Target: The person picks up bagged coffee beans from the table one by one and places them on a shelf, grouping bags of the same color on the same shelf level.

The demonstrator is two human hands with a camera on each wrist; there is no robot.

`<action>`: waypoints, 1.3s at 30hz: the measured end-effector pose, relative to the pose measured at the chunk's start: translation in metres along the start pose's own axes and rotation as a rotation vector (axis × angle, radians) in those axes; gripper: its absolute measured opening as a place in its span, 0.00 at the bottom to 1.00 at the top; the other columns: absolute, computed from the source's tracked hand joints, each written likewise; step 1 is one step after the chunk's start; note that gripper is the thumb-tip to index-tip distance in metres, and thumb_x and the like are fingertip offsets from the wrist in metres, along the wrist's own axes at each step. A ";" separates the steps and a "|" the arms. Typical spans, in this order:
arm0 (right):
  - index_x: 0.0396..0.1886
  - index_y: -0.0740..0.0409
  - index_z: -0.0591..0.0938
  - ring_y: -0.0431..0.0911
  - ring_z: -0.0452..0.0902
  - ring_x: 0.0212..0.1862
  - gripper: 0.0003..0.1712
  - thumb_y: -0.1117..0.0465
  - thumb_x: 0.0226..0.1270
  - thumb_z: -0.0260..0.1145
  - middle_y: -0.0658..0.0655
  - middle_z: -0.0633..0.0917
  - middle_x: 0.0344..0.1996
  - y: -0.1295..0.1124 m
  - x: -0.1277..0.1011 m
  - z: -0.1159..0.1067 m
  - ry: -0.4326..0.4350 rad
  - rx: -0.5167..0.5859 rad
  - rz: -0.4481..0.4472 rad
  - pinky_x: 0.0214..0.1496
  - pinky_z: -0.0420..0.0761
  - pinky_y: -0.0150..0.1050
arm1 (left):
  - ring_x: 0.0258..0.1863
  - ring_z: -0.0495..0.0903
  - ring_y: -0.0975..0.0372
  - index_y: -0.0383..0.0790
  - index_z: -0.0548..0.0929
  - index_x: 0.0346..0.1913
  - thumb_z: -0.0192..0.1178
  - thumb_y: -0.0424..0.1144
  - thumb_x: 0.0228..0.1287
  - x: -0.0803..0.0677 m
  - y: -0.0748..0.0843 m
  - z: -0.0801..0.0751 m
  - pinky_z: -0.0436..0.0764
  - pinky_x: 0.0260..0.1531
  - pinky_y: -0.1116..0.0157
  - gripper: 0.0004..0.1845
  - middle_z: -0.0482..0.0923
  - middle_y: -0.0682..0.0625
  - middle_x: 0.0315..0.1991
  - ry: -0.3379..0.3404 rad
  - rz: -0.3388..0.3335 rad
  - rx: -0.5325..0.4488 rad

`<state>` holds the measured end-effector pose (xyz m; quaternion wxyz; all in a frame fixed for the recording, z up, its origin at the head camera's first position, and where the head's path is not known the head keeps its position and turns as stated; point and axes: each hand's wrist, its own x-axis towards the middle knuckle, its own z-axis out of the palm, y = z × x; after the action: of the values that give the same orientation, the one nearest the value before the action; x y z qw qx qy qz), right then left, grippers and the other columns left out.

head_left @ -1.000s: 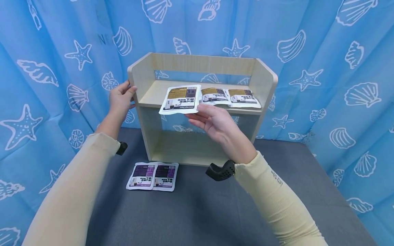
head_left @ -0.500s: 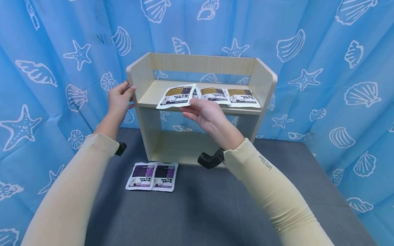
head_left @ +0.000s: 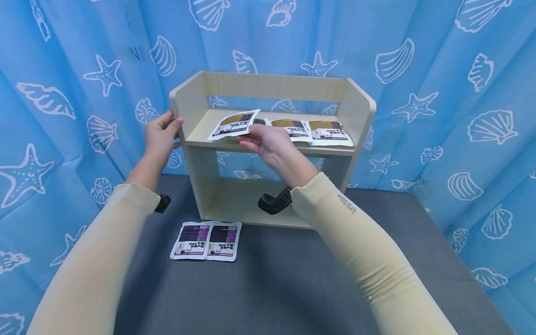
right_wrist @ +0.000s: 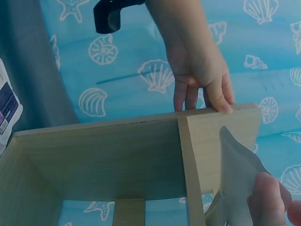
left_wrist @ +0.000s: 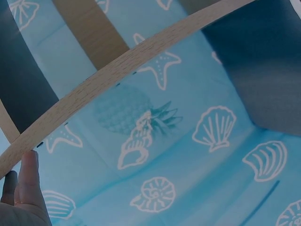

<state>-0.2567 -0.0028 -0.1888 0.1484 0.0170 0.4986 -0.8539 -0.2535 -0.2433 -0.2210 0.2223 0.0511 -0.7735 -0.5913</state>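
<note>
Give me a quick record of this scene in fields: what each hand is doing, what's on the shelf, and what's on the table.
left hand: grips the left side panel of the wooden shelf
right hand: holds a brown-labelled packet over the left part of the upper board, tilted
upper board: two brown-labelled packets lying flat, side by side
lower board: nothing visible on it
grey tabletop: two purple-labelled packets in front of the shelf's left leg
backdrop: blue seashell curtain

Top board of pale wooden two-tier shelf [head_left: 201, 128]: left end bare; two brown-labelled white sachets [head_left: 310, 130] fill right half.
</note>
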 end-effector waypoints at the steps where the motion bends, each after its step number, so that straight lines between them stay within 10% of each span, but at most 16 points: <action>1: 0.61 0.70 0.74 0.49 0.83 0.28 0.19 0.73 0.71 0.57 0.70 0.82 0.50 0.000 0.001 0.002 0.006 -0.001 0.003 0.30 0.84 0.33 | 0.62 0.74 0.52 0.53 0.65 0.72 0.52 0.51 0.72 0.000 0.000 0.000 0.77 0.55 0.52 0.28 0.68 0.46 0.69 0.000 -0.003 0.000; 14: 0.56 0.71 0.77 0.54 0.84 0.38 0.16 0.74 0.69 0.59 0.64 0.83 0.32 0.003 0.016 0.016 0.059 -0.036 -0.006 0.32 0.84 0.34 | 0.62 0.74 0.52 0.53 0.66 0.72 0.52 0.51 0.72 0.000 -0.001 0.000 0.76 0.55 0.53 0.28 0.68 0.46 0.68 0.001 0.001 0.003; 23: 0.63 0.69 0.73 0.56 0.81 0.52 0.24 0.80 0.67 0.56 0.68 0.78 0.57 0.003 0.024 0.023 0.082 -0.110 -0.002 0.34 0.84 0.31 | 0.61 0.74 0.52 0.54 0.66 0.72 0.52 0.51 0.72 -0.001 0.000 0.001 0.77 0.55 0.53 0.27 0.69 0.47 0.68 0.004 -0.010 -0.004; 29: 0.64 0.68 0.73 0.48 0.81 0.33 0.26 0.81 0.67 0.54 0.69 0.79 0.56 0.004 0.030 0.033 0.085 -0.146 0.032 0.31 0.83 0.29 | 0.62 0.74 0.53 0.54 0.65 0.72 0.52 0.52 0.72 0.000 0.000 0.000 0.76 0.56 0.53 0.28 0.68 0.47 0.68 -0.001 -0.021 0.007; 39: 0.63 0.69 0.73 0.51 0.84 0.39 0.23 0.79 0.70 0.51 0.69 0.80 0.54 0.004 0.041 0.042 0.053 -0.173 0.095 0.32 0.83 0.31 | 0.60 0.75 0.54 0.54 0.66 0.72 0.52 0.50 0.72 -0.001 0.001 0.003 0.77 0.55 0.54 0.27 0.69 0.47 0.68 0.016 -0.023 -0.003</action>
<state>-0.2898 -0.0506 -0.1782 0.1765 0.0502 0.5729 -0.7988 -0.2530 -0.2402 -0.2210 0.2218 0.0643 -0.7703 -0.5944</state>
